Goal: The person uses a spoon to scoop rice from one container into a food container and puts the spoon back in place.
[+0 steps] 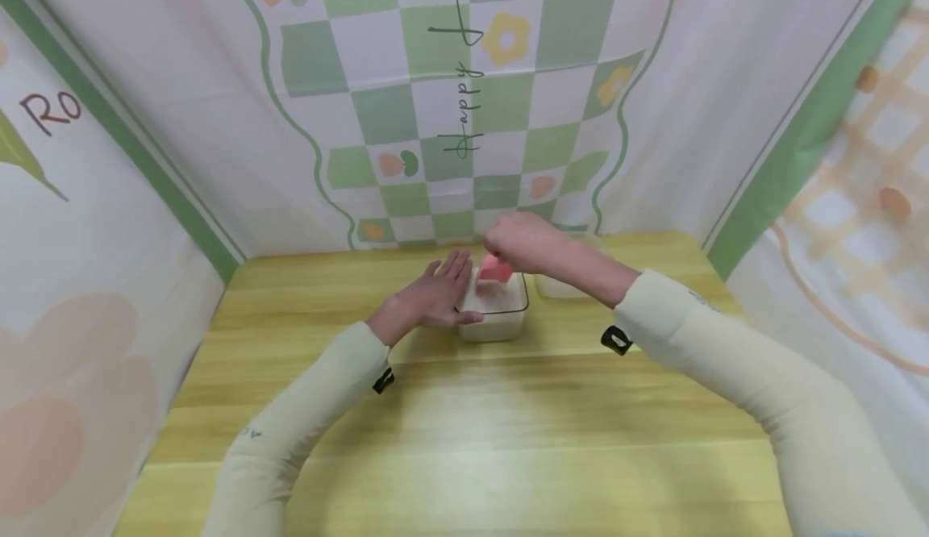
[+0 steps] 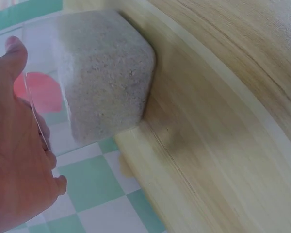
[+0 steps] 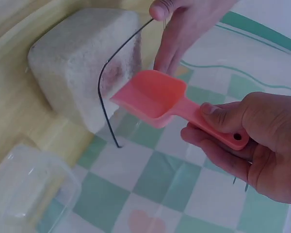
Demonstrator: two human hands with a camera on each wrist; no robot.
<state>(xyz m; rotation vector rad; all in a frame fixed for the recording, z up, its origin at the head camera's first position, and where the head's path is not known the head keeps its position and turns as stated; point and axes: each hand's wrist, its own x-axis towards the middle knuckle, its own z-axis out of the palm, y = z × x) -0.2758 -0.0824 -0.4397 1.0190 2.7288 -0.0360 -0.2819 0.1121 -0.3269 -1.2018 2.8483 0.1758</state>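
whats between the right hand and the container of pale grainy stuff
The pink scoop: in the right wrist view, its bowl lies between the right hand, which grips it, and the container of pale grains.

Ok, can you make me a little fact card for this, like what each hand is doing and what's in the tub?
Right hand: holds the scoop by its handle
Scoop: pink; looks empty
Left hand: touches the tub's rim
Tub: see-through, dark rim, upright
Inside the tub: pale, grainy stuff; can't tell what kind
Other container: clear, on the right hand's side of the tub
Table: yellowish wood
Behind: green-and-white checked cloth
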